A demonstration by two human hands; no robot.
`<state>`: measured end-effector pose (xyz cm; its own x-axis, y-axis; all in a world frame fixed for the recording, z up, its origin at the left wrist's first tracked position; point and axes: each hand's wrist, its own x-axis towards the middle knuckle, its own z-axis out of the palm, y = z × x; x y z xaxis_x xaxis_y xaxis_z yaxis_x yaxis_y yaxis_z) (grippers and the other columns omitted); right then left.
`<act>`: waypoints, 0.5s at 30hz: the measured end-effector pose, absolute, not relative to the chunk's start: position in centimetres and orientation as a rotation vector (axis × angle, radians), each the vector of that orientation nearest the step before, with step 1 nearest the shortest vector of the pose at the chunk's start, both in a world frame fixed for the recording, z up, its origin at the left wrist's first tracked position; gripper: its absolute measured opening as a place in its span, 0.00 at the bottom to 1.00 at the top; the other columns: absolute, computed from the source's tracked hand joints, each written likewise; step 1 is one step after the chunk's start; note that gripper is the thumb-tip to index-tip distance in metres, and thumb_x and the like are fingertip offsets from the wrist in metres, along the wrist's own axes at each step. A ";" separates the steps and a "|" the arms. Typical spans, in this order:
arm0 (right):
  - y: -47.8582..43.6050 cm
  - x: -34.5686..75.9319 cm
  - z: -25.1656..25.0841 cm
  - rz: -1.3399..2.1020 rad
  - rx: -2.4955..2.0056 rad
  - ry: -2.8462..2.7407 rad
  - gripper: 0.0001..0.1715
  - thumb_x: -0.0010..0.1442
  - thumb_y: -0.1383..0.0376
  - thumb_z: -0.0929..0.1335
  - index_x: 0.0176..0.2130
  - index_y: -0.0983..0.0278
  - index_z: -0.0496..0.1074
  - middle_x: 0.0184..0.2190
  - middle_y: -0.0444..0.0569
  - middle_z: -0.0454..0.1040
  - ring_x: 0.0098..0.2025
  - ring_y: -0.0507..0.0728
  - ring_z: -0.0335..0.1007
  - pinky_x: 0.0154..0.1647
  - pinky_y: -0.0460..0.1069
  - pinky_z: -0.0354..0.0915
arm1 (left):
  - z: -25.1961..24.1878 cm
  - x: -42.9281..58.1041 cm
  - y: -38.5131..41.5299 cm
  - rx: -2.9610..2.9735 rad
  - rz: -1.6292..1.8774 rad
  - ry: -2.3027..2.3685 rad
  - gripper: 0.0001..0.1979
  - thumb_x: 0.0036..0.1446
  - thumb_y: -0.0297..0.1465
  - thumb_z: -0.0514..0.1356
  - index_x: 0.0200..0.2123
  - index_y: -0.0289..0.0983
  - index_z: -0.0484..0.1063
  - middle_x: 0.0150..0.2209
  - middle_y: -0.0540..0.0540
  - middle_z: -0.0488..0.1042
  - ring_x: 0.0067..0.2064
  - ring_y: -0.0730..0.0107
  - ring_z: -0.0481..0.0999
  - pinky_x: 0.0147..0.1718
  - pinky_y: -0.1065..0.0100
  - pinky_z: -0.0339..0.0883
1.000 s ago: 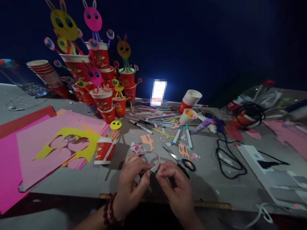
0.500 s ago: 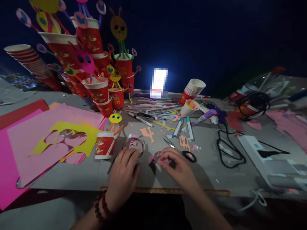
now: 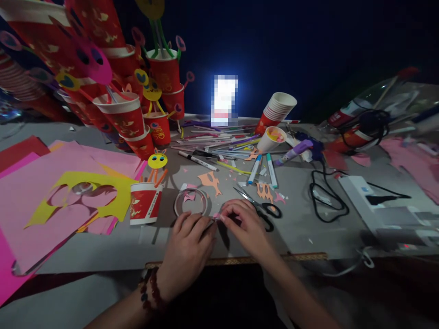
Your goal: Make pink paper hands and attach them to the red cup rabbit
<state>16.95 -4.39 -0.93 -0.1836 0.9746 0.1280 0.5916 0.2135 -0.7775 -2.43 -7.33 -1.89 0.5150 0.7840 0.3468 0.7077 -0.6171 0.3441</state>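
Head view: pink scrap pinched

Tape ring lies on the table just beyond our left hand. It and our right hand both have fingertip grips closed on the pink scrap. Looks like lining-up to us; next wants a steady touch.

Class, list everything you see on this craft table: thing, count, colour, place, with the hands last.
table: one, grey, underneath everything
decorated cups: many, red, far left
lone cup: one, red, left of tape roll
tape roll: one, clear, ahead of left hand
scissors: one, black-handled, beside right hand
pens: many, mixed, centre back
paper sheets: several, pink and yellow, left
cable: one, black, right
paper scrap: one, pink, pinched in right fingertips
left hand: fingertips at scrap, beaded wrist
right hand: pinching scrap
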 end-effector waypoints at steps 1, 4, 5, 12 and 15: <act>-4.4 16.9 -0.9 0.773 -1.457 -1.864 0.09 0.64 0.64 0.68 0.31 0.59 0.71 0.37 0.48 0.78 0.43 0.60 0.70 0.48 0.55 0.63 | -1.9 -2.4 -7.3 2.594 0.714 1.285 0.14 0.65 0.28 0.56 0.52 0.38 0.74 0.49 0.44 0.77 0.51 0.57 0.70 0.58 0.49 0.59; -4.4 16.8 -1.0 0.764 -1.471 -1.862 0.08 0.64 0.64 0.68 0.31 0.59 0.71 0.36 0.48 0.78 0.43 0.60 0.70 0.47 0.55 0.63 | -1.9 -2.4 -7.3 2.598 0.708 1.294 0.14 0.65 0.27 0.56 0.52 0.38 0.74 0.49 0.44 0.77 0.51 0.57 0.70 0.58 0.50 0.59; -4.4 16.7 -1.1 0.763 -1.475 -1.862 0.08 0.64 0.64 0.68 0.31 0.59 0.71 0.36 0.48 0.78 0.43 0.60 0.70 0.47 0.55 0.63 | -1.9 -2.4 -7.4 2.598 0.706 1.302 0.14 0.65 0.27 0.56 0.52 0.38 0.74 0.49 0.44 0.77 0.51 0.57 0.70 0.59 0.50 0.59; -4.4 16.5 -1.0 0.724 -1.503 -1.894 0.07 0.63 0.66 0.69 0.31 0.60 0.72 0.36 0.48 0.78 0.43 0.61 0.70 0.47 0.55 0.62 | -1.9 -2.4 -7.4 2.604 0.707 1.305 0.13 0.64 0.28 0.58 0.52 0.38 0.74 0.48 0.44 0.77 0.51 0.57 0.71 0.60 0.48 0.59; -4.4 16.4 -1.0 0.699 -1.526 -1.899 0.07 0.63 0.67 0.69 0.31 0.59 0.72 0.37 0.48 0.78 0.44 0.61 0.70 0.48 0.56 0.62 | -1.9 -2.4 -7.5 2.613 0.699 1.312 0.14 0.64 0.27 0.58 0.52 0.38 0.74 0.48 0.44 0.77 0.51 0.57 0.71 0.59 0.48 0.59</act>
